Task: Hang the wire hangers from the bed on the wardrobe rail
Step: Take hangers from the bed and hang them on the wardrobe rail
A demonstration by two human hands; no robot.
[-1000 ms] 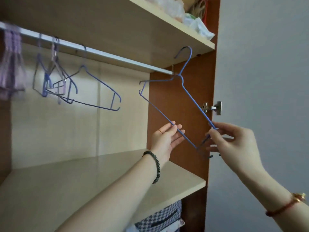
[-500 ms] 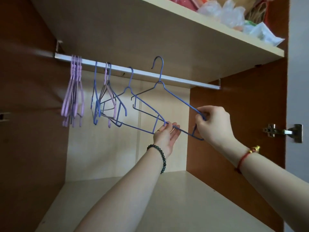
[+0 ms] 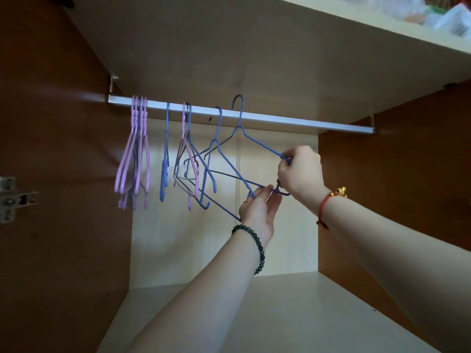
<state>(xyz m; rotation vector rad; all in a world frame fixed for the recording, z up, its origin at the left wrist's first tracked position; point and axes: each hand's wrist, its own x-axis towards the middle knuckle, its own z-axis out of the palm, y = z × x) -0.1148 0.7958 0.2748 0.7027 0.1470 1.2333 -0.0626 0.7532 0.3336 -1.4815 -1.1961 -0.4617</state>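
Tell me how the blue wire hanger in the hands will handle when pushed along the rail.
Likely light: the right hand pinches the blue wire hanger, the left hand merely touches it. Thin wire, so probably springy, not rigid. On the smooth rail it should slide and swing easily, perhaps snagging the neighbouring hanger.

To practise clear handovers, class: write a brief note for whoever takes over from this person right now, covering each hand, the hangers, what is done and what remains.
Right hand: grips the shoulder end of the blue wire hanger.
Left hand: straight fingers touch its lower bar.
Its hook is up at the silver metal wardrobe rail; whether seated, I cannot tell.
Done: lilac hangers and other blue wire hangers hang on the rail.
Left: seat this hook, release, fetch any remaining from the bed (not in view).
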